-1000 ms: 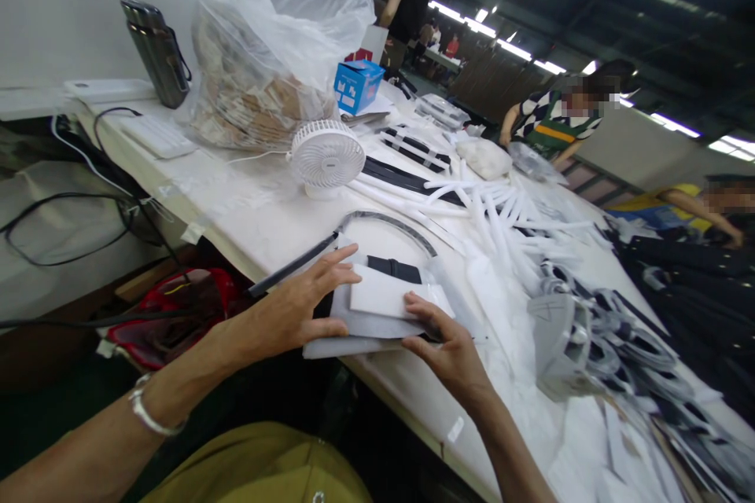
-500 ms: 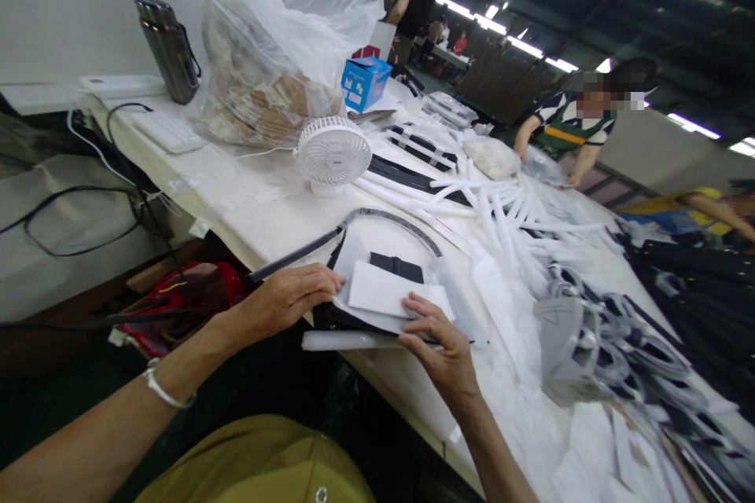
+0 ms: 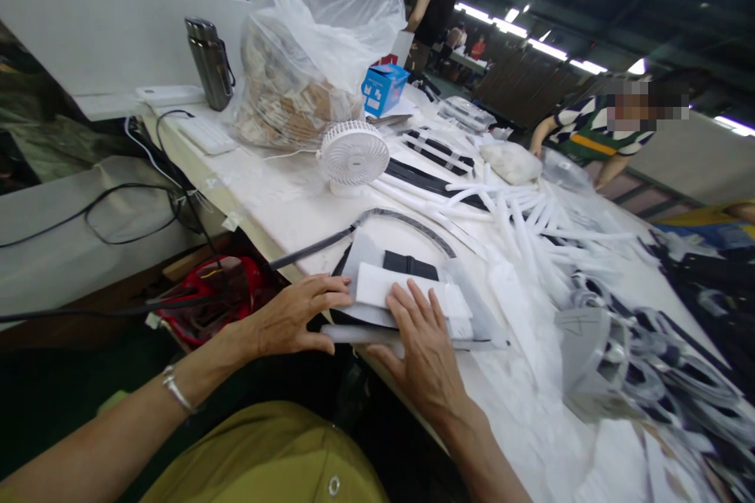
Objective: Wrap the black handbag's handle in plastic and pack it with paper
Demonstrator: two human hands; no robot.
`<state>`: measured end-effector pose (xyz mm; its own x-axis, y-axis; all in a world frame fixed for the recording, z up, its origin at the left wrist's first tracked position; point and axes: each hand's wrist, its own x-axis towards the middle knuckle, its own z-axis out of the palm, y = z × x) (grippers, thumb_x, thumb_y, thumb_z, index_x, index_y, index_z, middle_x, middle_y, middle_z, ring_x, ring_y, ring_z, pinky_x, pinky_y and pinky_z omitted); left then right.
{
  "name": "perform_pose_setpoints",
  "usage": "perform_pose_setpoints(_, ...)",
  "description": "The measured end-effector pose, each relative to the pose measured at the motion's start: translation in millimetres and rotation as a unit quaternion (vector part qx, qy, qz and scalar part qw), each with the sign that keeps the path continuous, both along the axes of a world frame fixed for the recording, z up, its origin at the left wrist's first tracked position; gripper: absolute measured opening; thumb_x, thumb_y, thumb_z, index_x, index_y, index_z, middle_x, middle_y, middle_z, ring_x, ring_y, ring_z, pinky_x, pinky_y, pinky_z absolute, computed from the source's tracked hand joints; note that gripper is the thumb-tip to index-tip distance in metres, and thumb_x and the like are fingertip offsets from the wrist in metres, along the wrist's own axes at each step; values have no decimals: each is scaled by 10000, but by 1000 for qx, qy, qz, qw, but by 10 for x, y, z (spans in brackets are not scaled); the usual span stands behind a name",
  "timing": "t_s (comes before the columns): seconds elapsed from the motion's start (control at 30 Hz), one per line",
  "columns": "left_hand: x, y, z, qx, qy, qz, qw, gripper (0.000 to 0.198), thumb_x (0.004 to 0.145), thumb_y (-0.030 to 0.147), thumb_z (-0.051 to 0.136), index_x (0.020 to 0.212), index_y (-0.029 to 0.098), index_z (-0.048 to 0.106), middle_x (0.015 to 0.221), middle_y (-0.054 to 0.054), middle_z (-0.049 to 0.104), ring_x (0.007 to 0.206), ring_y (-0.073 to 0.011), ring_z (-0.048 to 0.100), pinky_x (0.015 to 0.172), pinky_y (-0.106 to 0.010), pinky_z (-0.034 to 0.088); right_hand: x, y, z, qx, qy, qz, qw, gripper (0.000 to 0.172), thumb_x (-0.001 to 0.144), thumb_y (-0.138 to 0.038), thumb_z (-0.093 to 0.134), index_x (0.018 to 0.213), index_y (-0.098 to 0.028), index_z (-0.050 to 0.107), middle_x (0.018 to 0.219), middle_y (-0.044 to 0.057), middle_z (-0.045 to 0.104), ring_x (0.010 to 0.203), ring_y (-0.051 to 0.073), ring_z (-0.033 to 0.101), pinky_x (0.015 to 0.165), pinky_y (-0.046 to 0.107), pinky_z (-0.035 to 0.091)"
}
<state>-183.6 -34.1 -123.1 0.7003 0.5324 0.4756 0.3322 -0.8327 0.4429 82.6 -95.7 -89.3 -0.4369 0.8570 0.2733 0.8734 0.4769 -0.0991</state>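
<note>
A stack of white and grey cut sheets (image 3: 377, 287) lies at the near edge of the white table (image 3: 283, 208), with a small black piece (image 3: 410, 264) on top at the back. My right hand (image 3: 421, 354) lies flat on the stack, fingers stretched out. My left hand (image 3: 292, 318) rests at the stack's left edge, its fingers curled loosely against the sheets and its thumb along the front edge. A thin black strip (image 3: 310, 247) runs from the stack toward the left.
A small white fan (image 3: 352, 157) stands behind the stack, a big plastic bag of brown pieces (image 3: 307, 78) beyond it, with a steel flask (image 3: 211, 63) and a blue box (image 3: 384, 88). White strips (image 3: 519, 212) and grey-black parts (image 3: 637, 354) cover the right. Other people work at the far side.
My right hand has gone from pinching the stack's front corner to lying flat on top. My left hand's fingers have drawn in along the stack's left edge. The view has shifted left.
</note>
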Motion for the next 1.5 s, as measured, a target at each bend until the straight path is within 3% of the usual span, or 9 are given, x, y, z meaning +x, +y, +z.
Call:
perform_pose_setpoints(0.17,50,-117,-108,11,34,45,998,777,689,502,812,1311,206,454,1328,-156,532,1343,-345,427,1111,-568,361,-147,0,-55,-10,30,17,999,845,737,-385,780,1436,-126,382,1465,177,461,1393,324,373,1155,556,290)
perform_pose_setpoints(0.33,243,-226,-107,4,-24,121,992,612,793,352,754,1291,197,434,1345,-156,496,1358,-306,410,1090,-492,424,-98,45,-59,-19,51,10,998,799,748,-388,765,1423,-154,408,1433,150,506,1359,305,426,1142,538,314)
perform_pose_setpoints(0.5,356,-267,-50,22,-24,165,986,611,759,240,748,1289,201,446,1353,-143,494,1398,-348,338,1109,-549,386,-58,68,-38,-22,60,6,998,676,796,-253,705,1408,-189,426,1418,118,532,1341,275,452,1130,506,323)
perform_pose_setpoints(0.63,387,-218,-57,19,-21,185,982,442,812,187,681,1220,208,511,1328,-120,523,1357,-306,415,1068,-462,458,-58,85,-27,-20,61,2,998,596,832,-211,655,1392,-202,451,1406,100,547,1323,259,471,1112,484,339)
perform_pose_setpoints(0.9,401,-115,-218,33,-54,191,980,151,871,212,646,1013,194,598,1057,-81,626,1194,-273,546,991,-447,513,-103,107,-116,31,52,8,998,459,894,-177,559,1351,-209,518,1332,87,616,1264,246,529,1095,475,344)
perform_pose_setpoints(1.1,404,-188,-330,94,-71,194,974,172,908,101,524,1030,185,612,1140,-99,631,1300,-283,485,997,-435,517,-108,62,-307,118,49,10,992,438,938,-141,502,1368,-220,514,1333,79,619,1275,228,536,1109,452,341)
perform_pose_setpoints(1.23,359,-252,-259,170,-40,202,964,278,920,68,473,1130,187,612,1231,-101,628,1338,-272,450,1109,-504,398,-82,57,-374,147,44,20,988,482,926,-95,485,1393,-215,486,1339,78,614,1288,224,528,1113,455,343)
perform_pose_setpoints(1.33,336,-296,-161,236,-7,158,959,331,955,100,443,1244,190,578,1331,-92,593,1372,-251,409,1167,-494,310,-62,63,-425,159,48,20,986,486,930,-103,493,1400,-224,478,1338,77,615,1285,229,532,1115,462,347)
perform_pose_setpoints(1.5,353,-247,-121,291,74,96,949,357,990,154,434,1330,219,524,1386,-65,563,1308,-214,483,1142,-451,357,-70,67,-479,172,52,22,984,478,942,-132,497,1408,-236,472,1333,77,619,1273,239,544,1104,467,366)
